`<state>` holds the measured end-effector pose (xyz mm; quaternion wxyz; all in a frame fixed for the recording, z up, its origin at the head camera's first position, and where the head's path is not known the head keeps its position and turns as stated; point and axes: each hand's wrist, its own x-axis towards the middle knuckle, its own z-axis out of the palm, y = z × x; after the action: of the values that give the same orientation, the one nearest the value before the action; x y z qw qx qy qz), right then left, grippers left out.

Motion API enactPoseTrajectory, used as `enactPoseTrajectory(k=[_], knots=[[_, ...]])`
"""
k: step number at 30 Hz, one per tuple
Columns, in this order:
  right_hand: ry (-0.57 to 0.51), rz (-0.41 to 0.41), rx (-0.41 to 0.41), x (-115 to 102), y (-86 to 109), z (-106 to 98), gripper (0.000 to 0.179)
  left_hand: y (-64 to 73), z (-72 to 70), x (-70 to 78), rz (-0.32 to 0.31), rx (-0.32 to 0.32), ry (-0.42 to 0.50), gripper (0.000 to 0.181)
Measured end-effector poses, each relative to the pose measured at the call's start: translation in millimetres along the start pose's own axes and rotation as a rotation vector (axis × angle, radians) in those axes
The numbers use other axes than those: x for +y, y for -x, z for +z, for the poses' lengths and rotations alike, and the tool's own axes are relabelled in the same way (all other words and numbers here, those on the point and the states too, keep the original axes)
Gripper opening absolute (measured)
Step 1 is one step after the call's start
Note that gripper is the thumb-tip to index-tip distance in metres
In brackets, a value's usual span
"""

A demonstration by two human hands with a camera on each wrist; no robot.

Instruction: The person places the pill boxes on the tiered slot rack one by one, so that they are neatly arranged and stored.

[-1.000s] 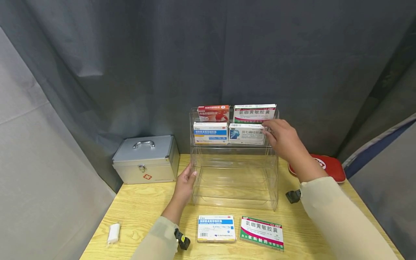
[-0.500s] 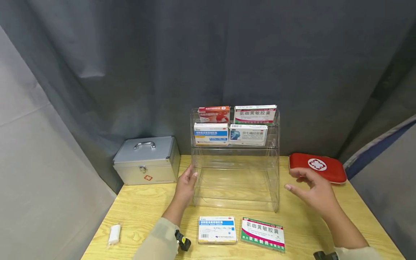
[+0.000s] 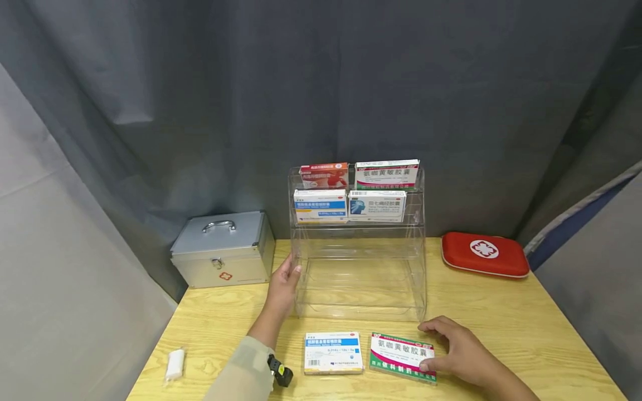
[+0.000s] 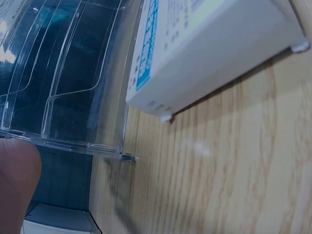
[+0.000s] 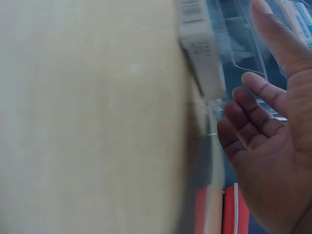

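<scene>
A clear acrylic display rack [image 3: 359, 226] stands on the table. My left hand [image 3: 281, 289] grips its left side wall, thumb in front; in the left wrist view, part of a finger [image 4: 18, 180] shows at the rack's edge. My right hand [image 3: 463, 353] hovers at the right end of a green-and-magenta medicine box [image 3: 401, 356] lying flat, thumb and fingers spread apart. The right wrist view shows its palm with nothing held. A blue-and-white medicine box [image 3: 333, 353] lies to the left of that one.
Red [image 3: 325, 177], green-and-magenta [image 3: 386, 175], blue-and-white [image 3: 321, 206] and white [image 3: 377, 206] medicine boxes fill the rack's upper two tiers. A silver first-aid case [image 3: 220, 250] stands left, a red pouch [image 3: 484, 254] right. A small white wrapped roll [image 3: 175, 365] lies front left.
My right hand has left the white box on the rack's second tier and come down to the green-and-magenta box on the table. The left hand stays on the rack.
</scene>
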<state>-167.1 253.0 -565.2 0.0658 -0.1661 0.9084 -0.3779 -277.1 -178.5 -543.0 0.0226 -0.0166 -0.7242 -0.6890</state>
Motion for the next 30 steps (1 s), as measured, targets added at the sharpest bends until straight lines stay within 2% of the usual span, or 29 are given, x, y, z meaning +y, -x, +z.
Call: enactPoseTrajectory(k=[8,15,18,22,25,30], knots=[[0.142,-0.042,-0.065,2.2,6.0,6.9,0.093,0.5,-0.8,0.2,-0.003,-0.004,-0.012,0.057],[0.203,-0.054,-0.092,2.2,5.6,7.1,0.088,0.4,-0.4,-1.4,0.007,-0.005,0.009,0.056],[0.173,-0.019,-0.1,2.7,6.6,3.8,0.088,0.5,-0.4,-0.7,0.009,-0.007,0.014,0.056],[0.07,0.072,-0.103,5.9,10.1,-3.8,0.088,0.8,0.3,0.4,0.017,-0.013,0.022,0.056],[-0.004,0.155,-0.085,9.2,12.3,-10.3,0.077,1.0,0.7,0.8,0.02,-0.008,0.027,0.056],[-0.024,0.261,0.005,12.9,15.1,-21.9,0.048,1.1,0.9,0.1,0.021,0.0,0.039,0.055]])
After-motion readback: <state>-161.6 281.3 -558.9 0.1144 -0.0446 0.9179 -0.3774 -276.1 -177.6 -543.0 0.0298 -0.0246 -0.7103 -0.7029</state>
